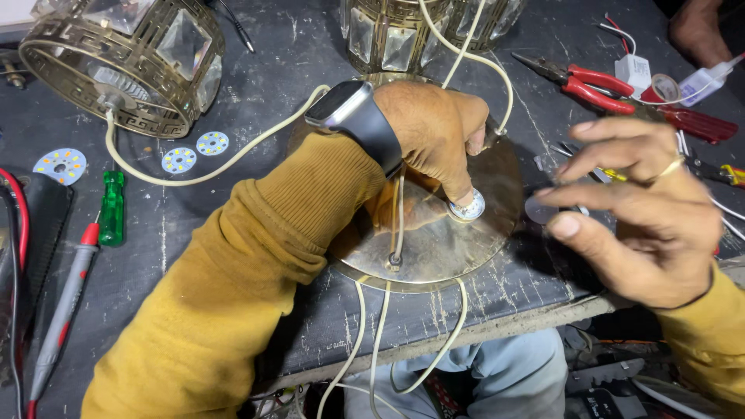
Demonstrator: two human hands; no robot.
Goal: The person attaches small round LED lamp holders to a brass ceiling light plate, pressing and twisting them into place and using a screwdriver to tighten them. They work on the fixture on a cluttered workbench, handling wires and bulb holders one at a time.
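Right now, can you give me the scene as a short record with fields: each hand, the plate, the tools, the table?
left hand: presses a small round LED disc onto the brass plate
right hand: open, beside the plate, fingers near a small pale disc
wires: cream, running from the plate over the table edge
tools: red pliers, green screwdriver, red probe
spare discs: three, at left
shades: brass with crystals
table: dark, scratched
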